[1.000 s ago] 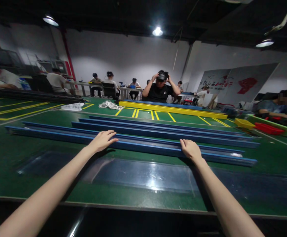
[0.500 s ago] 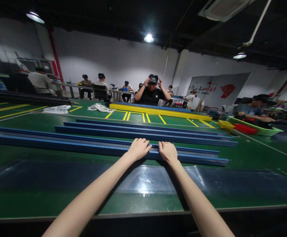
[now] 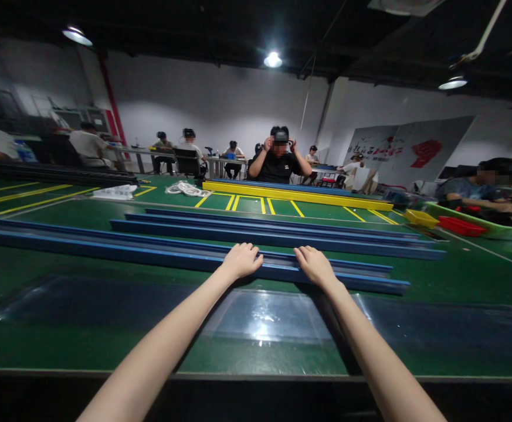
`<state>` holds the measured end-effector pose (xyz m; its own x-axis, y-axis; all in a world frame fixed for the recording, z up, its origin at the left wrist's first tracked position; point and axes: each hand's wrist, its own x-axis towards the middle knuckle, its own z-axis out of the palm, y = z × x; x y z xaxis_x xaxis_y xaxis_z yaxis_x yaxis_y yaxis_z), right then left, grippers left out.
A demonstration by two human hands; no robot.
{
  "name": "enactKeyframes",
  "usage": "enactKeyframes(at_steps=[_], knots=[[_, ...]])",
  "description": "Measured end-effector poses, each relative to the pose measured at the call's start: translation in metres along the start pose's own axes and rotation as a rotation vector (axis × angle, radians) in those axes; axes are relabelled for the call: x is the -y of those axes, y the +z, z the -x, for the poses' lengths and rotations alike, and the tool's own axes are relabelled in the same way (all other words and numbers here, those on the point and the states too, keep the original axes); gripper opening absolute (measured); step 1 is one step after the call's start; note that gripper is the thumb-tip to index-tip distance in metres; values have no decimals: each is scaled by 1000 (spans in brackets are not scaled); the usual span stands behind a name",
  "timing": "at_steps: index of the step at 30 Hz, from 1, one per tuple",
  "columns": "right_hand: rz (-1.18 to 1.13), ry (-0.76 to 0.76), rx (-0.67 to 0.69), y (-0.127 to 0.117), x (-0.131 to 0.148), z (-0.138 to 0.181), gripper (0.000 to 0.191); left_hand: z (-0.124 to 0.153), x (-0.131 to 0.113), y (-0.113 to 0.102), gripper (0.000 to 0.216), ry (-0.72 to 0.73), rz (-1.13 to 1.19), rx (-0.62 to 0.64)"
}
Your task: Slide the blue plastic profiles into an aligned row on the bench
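Observation:
A long blue channel rail [image 3: 106, 248] lies across the green table in front of me. My left hand [image 3: 240, 261] is closed over it right of its middle, fingers curled onto the far side. A little farther right, my right hand [image 3: 316, 265] grips the same rail, its fingers partly hidden behind the hand. The rail seems to rest on the table. Just beyond it, more blue rails [image 3: 220, 232] lie side by side. Between the held rail and the table's near edge, a clear plastic sheet [image 3: 150, 308] is spread flat and reflects the lamp.
A yellow rail [image 3: 299, 196] lies at the table's far side, before a person [image 3: 280, 164] with both hands raised to the head. White cord [image 3: 185, 189] and dark rails [image 3: 48, 173] are at left. Yellow [image 3: 421, 218], red [image 3: 460, 226] and green bins stand right.
My hands have moved apart along the rail, the right one farther right. The view has shifted slightly left. The held rail's left part sits a little nearer the other rails.

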<state>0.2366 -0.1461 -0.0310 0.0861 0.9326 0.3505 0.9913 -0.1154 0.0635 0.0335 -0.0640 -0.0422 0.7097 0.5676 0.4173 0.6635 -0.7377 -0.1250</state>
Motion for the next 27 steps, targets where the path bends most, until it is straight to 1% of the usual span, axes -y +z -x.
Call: enactKeyframes(at_steps=[6, 8, 10, 13, 16, 20, 27], knots=[[35, 109, 32, 5, -65, 18, 43, 9, 30, 5, 34, 4, -27, -15], [21, 119, 35, 8, -81, 23, 41, 11, 41, 4, 34, 14, -42, -9], [2, 80, 23, 10, -87, 24, 40, 13, 50, 3, 33, 24, -53, 6], [54, 42, 19, 12, -82, 21, 40, 15, 60, 0, 32, 16, -56, 28], [121, 61, 9, 12, -68, 17, 40, 17, 66, -3, 32, -12, -53, 45], [154, 69, -20, 11, -50, 15, 39, 25, 77, -6, 34, -25, -61, 52], [167, 69, -60, 9, -14, 9, 38, 39, 107, -5, 38, -41, -116, 51]])
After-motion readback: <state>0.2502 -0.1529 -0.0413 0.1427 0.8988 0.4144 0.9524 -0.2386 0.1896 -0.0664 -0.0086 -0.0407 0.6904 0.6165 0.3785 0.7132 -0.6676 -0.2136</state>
